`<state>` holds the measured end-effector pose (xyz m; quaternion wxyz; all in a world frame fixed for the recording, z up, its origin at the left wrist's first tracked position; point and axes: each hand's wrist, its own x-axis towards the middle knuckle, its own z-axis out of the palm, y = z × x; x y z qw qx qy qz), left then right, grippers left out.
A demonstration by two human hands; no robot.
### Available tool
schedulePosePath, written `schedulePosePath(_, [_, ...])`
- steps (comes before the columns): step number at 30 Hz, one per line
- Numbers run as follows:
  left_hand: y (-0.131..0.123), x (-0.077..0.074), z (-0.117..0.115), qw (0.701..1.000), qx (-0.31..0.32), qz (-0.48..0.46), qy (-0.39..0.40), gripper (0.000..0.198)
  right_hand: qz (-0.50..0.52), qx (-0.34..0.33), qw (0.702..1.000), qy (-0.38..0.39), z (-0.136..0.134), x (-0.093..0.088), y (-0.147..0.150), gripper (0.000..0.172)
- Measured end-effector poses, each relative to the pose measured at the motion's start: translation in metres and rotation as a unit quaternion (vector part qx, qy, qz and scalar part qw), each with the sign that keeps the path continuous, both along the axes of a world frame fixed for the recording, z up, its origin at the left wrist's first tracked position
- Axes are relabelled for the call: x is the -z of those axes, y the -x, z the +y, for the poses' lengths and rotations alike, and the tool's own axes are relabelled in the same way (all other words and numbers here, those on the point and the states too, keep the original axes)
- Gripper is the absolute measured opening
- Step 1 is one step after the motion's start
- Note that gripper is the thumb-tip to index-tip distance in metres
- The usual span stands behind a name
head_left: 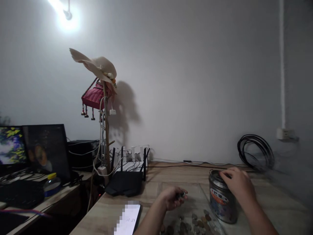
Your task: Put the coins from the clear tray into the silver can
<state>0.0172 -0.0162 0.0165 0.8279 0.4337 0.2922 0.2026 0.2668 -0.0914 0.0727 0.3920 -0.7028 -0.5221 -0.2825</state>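
Observation:
Several coins lie in the curled fingers of my left hand (174, 197), palm turned up over a clear plastic tray or sheet (195, 191). Below it, loose coins (195, 223), silver and a few brassy, are spread out. On the right stands a metal can (222, 204) with a red label band, upright on the table. My right hand (238, 182) is at the top of this can, thumb and fingers brought together over the lid (216, 174). Whatever sits between those fingertips is hidden.
A lit phone (129, 217) lies left of my left forearm. Behind it is a black router (126, 182) with upright antennas and tangled cables. A coil of black cable (255, 151) rests by the wall behind the can. Monitors (45, 151) stand on the desk at left.

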Motion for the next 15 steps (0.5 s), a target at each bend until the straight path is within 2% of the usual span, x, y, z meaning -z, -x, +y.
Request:
schedulePosePath(4, [0.000,0.002,-0.001,0.998,0.012,0.019,-0.065,0.011,0.004,0.005,0.999,0.036,0.006,0.010,-0.011,0.027])
schedulePosePath(8, [0.001,0.001,-0.004,0.988,0.048,0.034,-0.144,0.024,0.023,0.028,0.998,0.044,0.006,0.010,-0.007,0.028])
schedulePosePath(11, [0.000,0.002,-0.006,0.982,0.050,0.054,-0.172,0.035,0.031,0.020,0.998,0.055,0.007,0.011,-0.008,0.029])
schedulePosePath(15, [-0.001,0.004,-0.006,0.979,0.038,0.066,-0.191,0.038,0.018,0.000,0.999,0.033,0.013,0.016,-0.015,0.029])
